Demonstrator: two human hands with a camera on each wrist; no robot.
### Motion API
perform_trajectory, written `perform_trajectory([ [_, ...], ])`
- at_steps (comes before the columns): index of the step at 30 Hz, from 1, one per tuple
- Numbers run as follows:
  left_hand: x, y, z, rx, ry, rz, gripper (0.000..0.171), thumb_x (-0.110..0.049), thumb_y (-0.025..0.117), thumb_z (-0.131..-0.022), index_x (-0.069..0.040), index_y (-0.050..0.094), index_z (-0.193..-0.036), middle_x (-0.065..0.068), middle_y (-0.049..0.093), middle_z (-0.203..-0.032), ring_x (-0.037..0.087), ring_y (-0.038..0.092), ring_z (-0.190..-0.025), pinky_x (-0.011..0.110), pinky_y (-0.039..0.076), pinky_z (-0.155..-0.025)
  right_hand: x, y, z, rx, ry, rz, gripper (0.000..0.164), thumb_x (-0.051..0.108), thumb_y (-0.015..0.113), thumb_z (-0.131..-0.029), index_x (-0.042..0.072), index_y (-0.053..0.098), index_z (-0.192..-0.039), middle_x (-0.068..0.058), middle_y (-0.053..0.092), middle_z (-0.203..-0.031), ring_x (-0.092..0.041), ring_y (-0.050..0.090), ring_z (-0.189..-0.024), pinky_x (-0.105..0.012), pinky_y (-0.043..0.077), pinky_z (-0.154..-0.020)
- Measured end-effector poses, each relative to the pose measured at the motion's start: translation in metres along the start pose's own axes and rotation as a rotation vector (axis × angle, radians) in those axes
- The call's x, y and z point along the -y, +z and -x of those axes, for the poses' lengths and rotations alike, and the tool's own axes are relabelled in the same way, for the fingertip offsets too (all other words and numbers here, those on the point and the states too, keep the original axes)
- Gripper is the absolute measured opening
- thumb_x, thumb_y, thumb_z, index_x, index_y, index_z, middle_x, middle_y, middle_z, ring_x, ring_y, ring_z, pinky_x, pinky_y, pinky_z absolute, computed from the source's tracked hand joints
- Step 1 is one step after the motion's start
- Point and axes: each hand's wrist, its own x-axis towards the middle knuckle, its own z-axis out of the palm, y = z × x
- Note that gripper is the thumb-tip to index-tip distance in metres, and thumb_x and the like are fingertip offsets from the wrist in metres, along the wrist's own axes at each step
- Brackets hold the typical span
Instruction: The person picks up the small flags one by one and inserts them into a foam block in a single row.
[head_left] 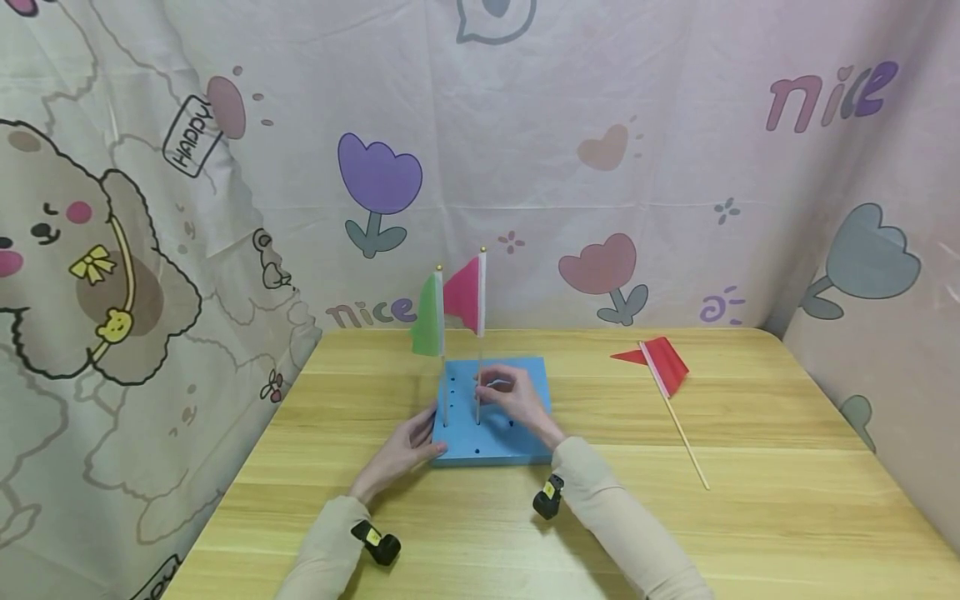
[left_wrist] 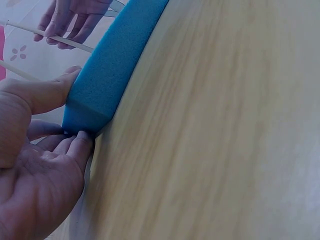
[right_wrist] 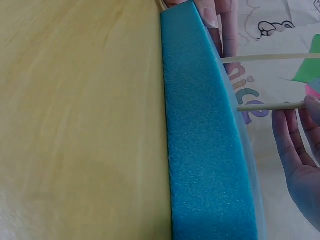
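With the blue foam block (head_left: 498, 442) as my dial and the person at six o'clock, I see the magenta flag (head_left: 465, 300) standing nearly upright, its wooden stick (head_left: 480, 354) meeting the top face just off centre towards eight; how deep it sits I cannot tell; the right hand (head_left: 517, 396), in from between four and five o'clock, pinches that stick low down, thumb and fingertips closed on it, probably for fine control near its foot; the left hand (head_left: 405, 450) grips the block's edge at eight o'clock, thumb on top, fingers bent against the side, likely to stop it sliding on the table (head_left: 465, 533).

The green flag (head_left: 428, 321) stands between eight and nine, with no hand on it; the red flag (head_left: 667, 367) lies at three o'clock, well apart from the block; the magenta cloth points to nine o'clock, bright and fairly taut, edged by a white sleeve (head_left: 482, 300) and topped with a small gold bead (head_left: 483, 249).
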Motion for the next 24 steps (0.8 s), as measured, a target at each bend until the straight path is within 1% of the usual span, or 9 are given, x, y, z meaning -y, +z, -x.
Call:
perform_trajectory([
  [6,-0.0010,0.0004,0.0004,-0.009,-0.023,0.011,0.088,-0.019,0.068,-0.091,-0.003,0.010,-0.156,0.014,0.008,-0.164,0.028,0.018,-0.150,0.029,0.026,-0.118,-0.0022,0.0014,0.0006,0.002,0.001,0.017,0.026,-0.001,0.064,-0.090,-0.006,0.063,-0.116,-0.028,0.066,-0.108,-0.042,0.069,-0.094,-0.034,0.063,-0.083],
  [12,0.0004,0.0003,-0.0007,0.001,-0.007,0.011,0.088,-0.018,0.067,-0.092,-0.002,0.008,-0.155,0.017,0.006,-0.164,0.032,0.016,-0.150,0.032,0.025,-0.119,-0.0046,0.0037,0.0009,-0.007,0.009,0.037,0.029,-0.001,0.065,-0.089,-0.010,0.062,-0.117,-0.028,0.066,-0.108,-0.030,0.071,-0.090,-0.030,0.063,-0.081],
  [14,0.0008,0.0001,-0.0010,0.003,-0.004,0.019,0.088,-0.017,0.067,-0.092,-0.001,0.008,-0.155,0.018,0.006,-0.164,0.033,0.015,-0.150,0.033,0.024,-0.119,-0.0049,0.0043,0.0009,-0.005,0.015,0.044,0.030,-0.002,0.066,-0.089,-0.011,0.061,-0.117,-0.028,0.066,-0.109,-0.029,0.070,-0.091,-0.029,0.062,-0.082],
  [21,0.0022,0.0000,-0.0018,0.006,0.008,0.019,0.088,-0.017,0.067,-0.092,-0.001,0.008,-0.155,0.018,0.005,-0.163,0.033,0.014,-0.150,0.035,0.022,-0.120,-0.0055,0.0052,0.0021,0.007,0.016,0.042,0.030,-0.003,0.065,-0.089,-0.011,0.061,-0.117,-0.034,0.063,-0.114,-0.042,0.067,-0.098,-0.034,0.062,-0.085],
  [24,0.0017,0.0001,-0.0017,0.003,0.005,0.016,0.088,-0.017,0.067,-0.092,-0.001,0.008,-0.155,0.018,0.005,-0.163,0.033,0.015,-0.150,0.034,0.023,-0.120,-0.0058,0.0050,0.0028,0.011,0.008,0.040,0.031,-0.002,0.065,-0.089,-0.011,0.061,-0.118,-0.035,0.062,-0.114,-0.044,0.066,-0.099,-0.038,0.062,-0.086],
])
